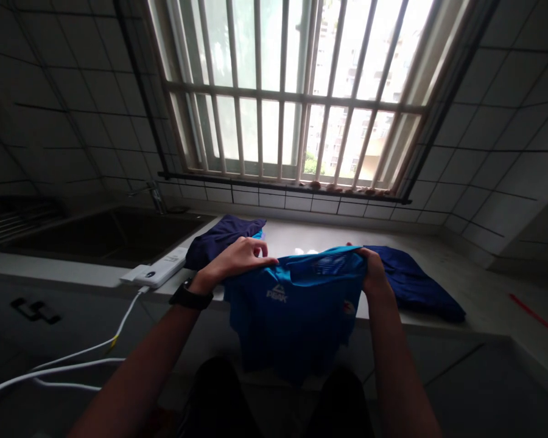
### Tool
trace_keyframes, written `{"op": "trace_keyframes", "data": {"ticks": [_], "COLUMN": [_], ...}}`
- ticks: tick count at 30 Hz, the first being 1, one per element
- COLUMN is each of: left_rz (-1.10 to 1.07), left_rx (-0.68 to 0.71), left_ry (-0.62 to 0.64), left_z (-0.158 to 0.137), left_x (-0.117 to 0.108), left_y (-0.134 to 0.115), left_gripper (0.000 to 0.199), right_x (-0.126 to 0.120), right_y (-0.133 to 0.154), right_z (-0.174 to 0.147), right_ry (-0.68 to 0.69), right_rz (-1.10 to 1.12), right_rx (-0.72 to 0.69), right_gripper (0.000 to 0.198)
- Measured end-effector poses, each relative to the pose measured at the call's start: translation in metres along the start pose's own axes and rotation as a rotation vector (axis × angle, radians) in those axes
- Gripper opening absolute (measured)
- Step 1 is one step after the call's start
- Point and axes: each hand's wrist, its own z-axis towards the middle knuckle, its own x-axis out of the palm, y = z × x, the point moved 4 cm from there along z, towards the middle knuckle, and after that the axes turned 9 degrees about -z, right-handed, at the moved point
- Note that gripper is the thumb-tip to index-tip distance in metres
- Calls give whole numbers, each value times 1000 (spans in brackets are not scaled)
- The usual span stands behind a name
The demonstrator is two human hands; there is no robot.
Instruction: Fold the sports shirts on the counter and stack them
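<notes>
A blue T-shirt (296, 322) with a white logo on its chest hangs in front of the counter edge, collar side up. My left hand (242, 261) pinches its top edge at the left shoulder, thumb pointing toward the collar. At the other shoulder my right hand (375, 274) grips the cloth, its fingers partly hidden behind the fabric. Behind my left hand lies a dark purple-blue folded garment (223, 234), with a bit of lighter blue showing at its side. To the right of my right hand rests a navy folded garment (415, 283) on the counter.
A white power strip (164, 271) with a white cable (128, 316) lies at the counter's front left. Beyond it are a dark sink (105, 234) and a faucet (155, 196). A barred window (278, 94) is above the counter (452, 261). A red strip (536, 316) lies far right.
</notes>
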Motion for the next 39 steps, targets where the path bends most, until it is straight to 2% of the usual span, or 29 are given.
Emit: {"op": "trace_keyframes", "data": {"ticks": [3,6,8,9,11,14,15,17,19,20,21,23,26,30,33,37,39], "left_rz": [86,269,362,386,383,343,330,305,288,287,281,197,8,-83,-224,-252,-230], "left_rx": [-66,-174,-210,-201,-119,21,43,52,34,22,2,-73,-212,-342,-422,-378,-362], "left_ry": [-215,-364,-394,-376,-261,19,94,186,203,199,184,73,-186,-354,-469,-543,-518], "left_z": [17,46,64,71,77,68,62,50,44,43,44,49,59,76,93,119,130], "left_x": [-20,-28,-18,-8,22,78,93,114,123,123,121,107,72,29,8,-4,0], "left_y": [14,20,18,16,12,13,16,23,31,35,38,46,60,82,90,76,64], "left_gripper": [41,40,41,40,36,54,54,36,14,15,20,23,17,18,35,49,52], "right_x": [-13,-8,0,5,11,14,13,5,-6,-10,-13,-14,-8,-2,1,12,27], "right_y": [3,10,11,9,2,-11,-16,-26,-38,-45,-51,-62,-65,-51,-31,-1,2], "right_z": [8,18,23,25,28,28,27,26,25,23,21,16,10,14,25,38,37], "right_ry": [-53,-58,-61,-66,-58,49,76,69,41,46,64,111,60,-90,-154,-414,-479], "right_rz": [149,167,129,98,12,-211,-328,-624,-947,-1082,-1180,-1264,-1201,-1101,-1090,-1153,-1235], "right_rx": [64,-74,-186,-234,-310,-363,-365,-326,-204,-126,-57,2,-94,-216,-233,-309,-339], "right_gripper": [15,18,21,23,29,48,54,63,60,54,46,25,4,14,23,13,25]}}
